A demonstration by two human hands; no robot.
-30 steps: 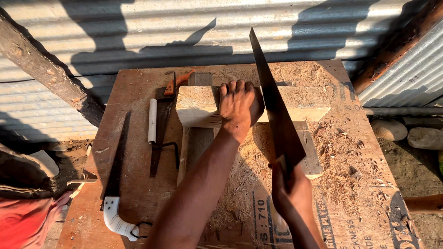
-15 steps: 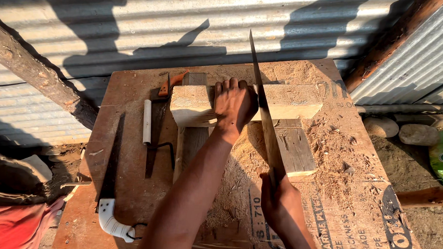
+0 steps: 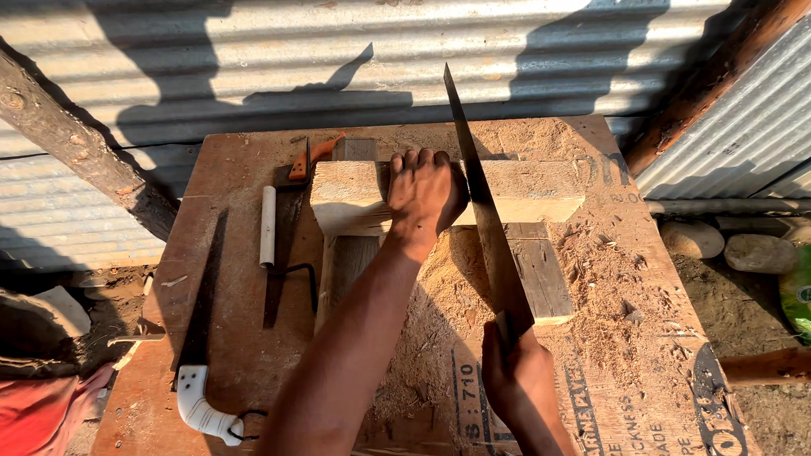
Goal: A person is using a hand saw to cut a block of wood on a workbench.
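Observation:
My left hand [image 3: 424, 197] presses down flat on a pale wooden block [image 3: 348, 194] that lies across two wooden supports on a plywood workbench [image 3: 242, 285]. In my right hand [image 3: 517, 376] I grip the handle of a long handsaw [image 3: 483, 204]. Its blade runs away from me and crosses the block just right of my left hand, tip raised toward the metal wall. Sawdust [image 3: 439, 283] covers the bench under and around the block.
A second saw with a white handle [image 3: 201, 374] lies on the bench's left side. A white tube [image 3: 267, 225] and an orange-handled tool [image 3: 307, 157] lie near the block. Corrugated metal sheets [image 3: 295, 35] close the back; stones [image 3: 728, 248] and a green bag [image 3: 808, 287] sit right.
The saw has been drawn back toward me and stands more upright along the cut. My left hand stays pressed on the block.

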